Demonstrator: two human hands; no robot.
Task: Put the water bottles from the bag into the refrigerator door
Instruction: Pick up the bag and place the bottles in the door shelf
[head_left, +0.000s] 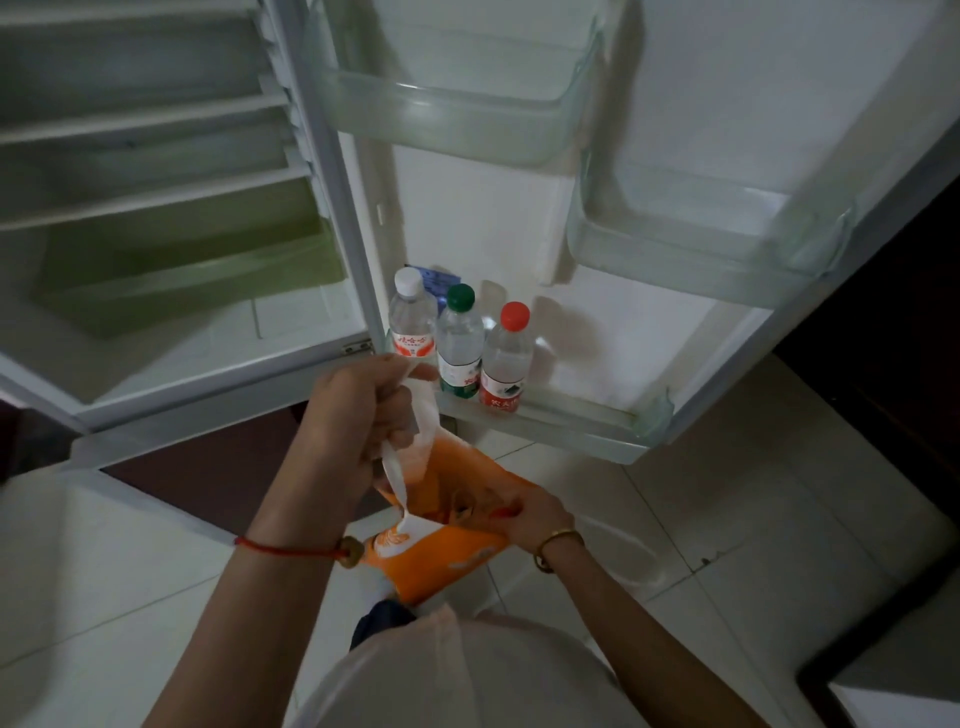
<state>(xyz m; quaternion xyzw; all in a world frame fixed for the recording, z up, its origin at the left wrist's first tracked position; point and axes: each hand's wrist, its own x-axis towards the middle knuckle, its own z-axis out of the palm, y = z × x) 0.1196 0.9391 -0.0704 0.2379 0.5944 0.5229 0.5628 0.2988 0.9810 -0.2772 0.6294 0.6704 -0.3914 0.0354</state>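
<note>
Three water bottles stand side by side in the bottom door shelf (587, 415) of the open refrigerator: a white-capped one (412, 322), a green-capped one (459, 343) and a red-capped one (508, 358). Below them hangs an orange bag (431, 561) with white handles. My left hand (358, 410) is shut on the white handles and holds the bag up. My right hand (524, 514) reaches into the bag's mouth; its fingers are hidden inside, and what they touch cannot be seen.
Two clear door shelves, an upper one (457, 114) and a middle one (691, 254), hold nothing. The fridge interior at left has bare white shelves (145, 197) and a green drawer (192, 280). Pale floor tiles (753, 519) lie below.
</note>
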